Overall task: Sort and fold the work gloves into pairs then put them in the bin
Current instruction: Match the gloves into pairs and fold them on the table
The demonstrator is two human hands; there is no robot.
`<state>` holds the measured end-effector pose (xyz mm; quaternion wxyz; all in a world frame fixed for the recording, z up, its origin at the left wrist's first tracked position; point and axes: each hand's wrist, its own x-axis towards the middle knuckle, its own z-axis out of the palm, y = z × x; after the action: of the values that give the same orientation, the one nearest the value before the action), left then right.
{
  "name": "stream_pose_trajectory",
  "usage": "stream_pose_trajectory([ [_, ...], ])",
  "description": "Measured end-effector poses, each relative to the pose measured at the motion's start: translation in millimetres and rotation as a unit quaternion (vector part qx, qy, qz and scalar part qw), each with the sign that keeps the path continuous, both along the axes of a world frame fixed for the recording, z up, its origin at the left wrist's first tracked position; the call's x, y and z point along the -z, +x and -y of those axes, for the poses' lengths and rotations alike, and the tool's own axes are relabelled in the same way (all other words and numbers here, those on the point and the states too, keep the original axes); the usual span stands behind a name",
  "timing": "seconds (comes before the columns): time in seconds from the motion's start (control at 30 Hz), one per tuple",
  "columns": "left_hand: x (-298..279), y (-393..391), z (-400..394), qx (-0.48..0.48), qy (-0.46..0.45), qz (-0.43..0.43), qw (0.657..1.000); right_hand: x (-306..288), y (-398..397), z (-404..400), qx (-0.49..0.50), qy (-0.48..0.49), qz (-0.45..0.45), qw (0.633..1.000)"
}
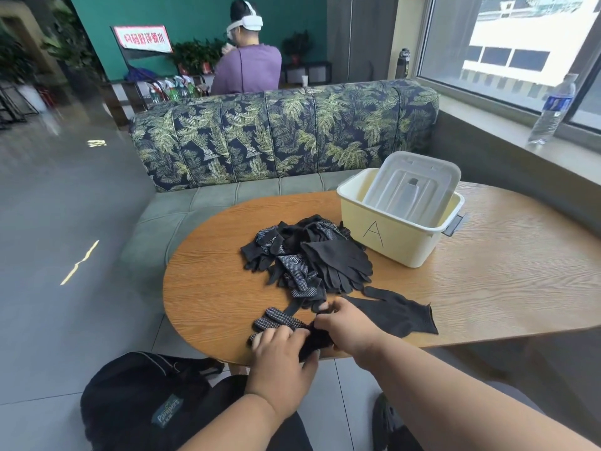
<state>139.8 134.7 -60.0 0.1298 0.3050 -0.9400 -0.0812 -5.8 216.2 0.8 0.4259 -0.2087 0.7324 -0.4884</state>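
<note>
Two hands are busy at the near edge of the worktop (487, 255): my left hand (279, 349) presses its fingers down on a dotted glove (276, 319) while my right hand (344, 323) pinches the dark fabric bunched between them. That glove's fingers point away to my left, so I judge the fold will run along that line. Just beyond my right hand lies a plain black glove (400, 312), flat, cuff to the right. Farther out sits the glove pile (309, 255), and beyond it, right, the yellow bin (390, 236), its lid (413, 187) propped inside.
</note>
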Motion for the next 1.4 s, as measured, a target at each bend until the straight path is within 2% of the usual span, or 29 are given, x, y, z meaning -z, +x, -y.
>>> stream_pose_trajectory([
  [0.07, 0.5, 3.1, 2.6, -0.005, 0.059, -0.032, 0.998, -6.6, 2.5, -2.7, 0.000, -0.024, 0.044, 0.999],
  [0.13, -2.4, 8.3, 5.4, -0.007, 0.174, -0.090, 0.981, -11.7, 5.6, -4.9, -0.014, -0.037, 0.081, 0.996],
  [0.2, -7.7, 11.9, 9.4, -0.027, 0.273, -0.130, 0.953, -10.4, 5.9, -6.4, -0.014, -0.055, 0.084, 0.995],
  [0.27, -11.4, 10.8, 18.0, -0.066, 0.305, -0.137, 0.940, -7.8, 6.7, -6.7, -0.008, -0.063, 0.055, 0.996],
  [0.43, -12.1, 8.2, 41.2, -0.179, 0.229, -0.091, 0.952, 11.8, 9.0, -4.1, -0.047, 0.012, -0.100, 0.994],
  [0.57, -12.0, 9.3, 38.6, -0.211, 0.182, -0.106, 0.955, 29.4, 5.4, -6.5, -0.156, 0.078, -0.272, 0.946],
  [0.67, -10.8, 17.2, 38.6, -0.121, 0.052, -0.129, 0.983, 33.5, 6.0, -7.3, -0.175, 0.092, -0.316, 0.928],
  [0.73, -15.2, 22.7, 37.8, -0.039, 0.005, -0.091, 0.995, 33.6, 6.0, -5.6, -0.181, 0.098, -0.337, 0.919],
  [0.8, -17.7, 26.1, 36.7, 0.005, 0.027, -0.009, 1.000, 33.4, 6.4, -4.0, -0.189, 0.099, -0.359, 0.908],
  [0.87, -16.1, 29.7, 39.0, 0.019, 0.080, 0.034, 0.996, 35.6, 7.6, -1.6, -0.197, 0.088, -0.379, 0.900],
  [1.03, -24.0, 33.7, 45.9, 0.042, 0.116, 0.003, 0.992, 39.0, 11.2, 8.6, -0.223, 0.082, -0.457, 0.857],
  [1.13, -28.9, 35.8, 49.2, 0.054, 0.129, -0.008, 0.990, 36.7, 12.0, 12.3, -0.202, 0.076, -0.483, 0.849],
  [1.2, -32.2, 37.2, 49.2, 0.042, 0.151, -0.051, 0.986, 36.7, 12.0, 13.7, -0.184, 0.055, -0.489, 0.851],
  [1.27, -42.5, 39.7, 51.1, -0.013, 0.225, -0.120, 0.967, 33.9, 13.0, 13.4, -0.162, 0.019, -0.472, 0.866],
  [1.33, -54.1, 40.2, 58.4, -0.037, 0.336, -0.176, 0.924, 25.9, 16.5, 13.7, -0.135, -0.024, -0.415, 0.899],
  [1.4, -67.1, 38.8, 65.1, -0.027, 0.438, -0.221, 0.871, 15.4, 21.9, 15.6, -0.117, -0.062, -0.283, 0.950],
])
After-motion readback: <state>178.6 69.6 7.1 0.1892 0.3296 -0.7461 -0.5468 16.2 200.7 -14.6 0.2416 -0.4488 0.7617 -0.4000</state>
